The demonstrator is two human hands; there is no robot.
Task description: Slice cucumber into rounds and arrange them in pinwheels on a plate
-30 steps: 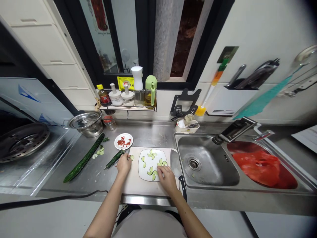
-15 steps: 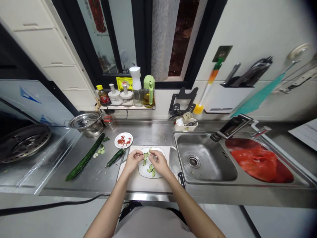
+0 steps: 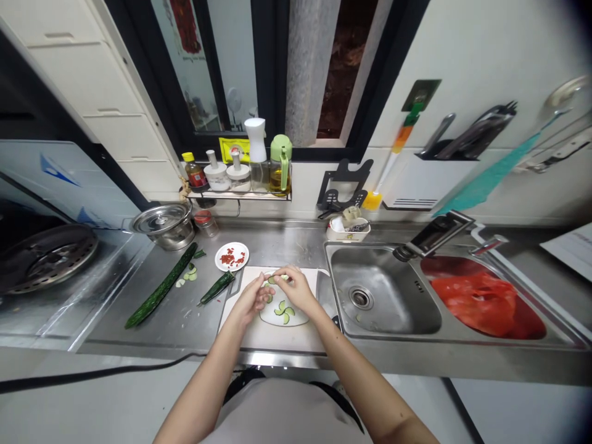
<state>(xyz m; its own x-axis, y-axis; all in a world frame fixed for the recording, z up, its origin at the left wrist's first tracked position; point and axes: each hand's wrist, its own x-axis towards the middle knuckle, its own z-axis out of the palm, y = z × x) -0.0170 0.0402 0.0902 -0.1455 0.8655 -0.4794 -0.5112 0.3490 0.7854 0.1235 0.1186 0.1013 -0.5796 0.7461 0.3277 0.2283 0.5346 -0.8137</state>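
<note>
Over a white plate [image 3: 298, 317] my left hand [image 3: 252, 299] is turned partly palm up with its fingers curled. Its fingertips meet those of my right hand [image 3: 298, 290], which is closed in a pinch. Between the two sets of fingertips is a thin green cucumber slice [image 3: 271, 280]. Several cut cucumber slices [image 3: 284, 312] lie fanned together on the plate, and more sit partly hidden beneath my fingers. The plate rests on a pale cutting board [image 3: 259, 339]. A knife, largely out of sight behind my right forearm, lies at the board's right side.
Left of the board lie a cut cucumber piece [image 3: 217, 288], a long whole cucumber [image 3: 161, 287] and loose slices [image 3: 190, 273]. Behind them stand a small dish [image 3: 221, 265] of red bits and a lidded pot [image 3: 169, 231]. To the right is a double sink [image 3: 388, 327].
My left hand has rolled more palm up, and my right hand has shifted slightly so the fingertips meet at the cucumber slice. The view has tilted a little.
</note>
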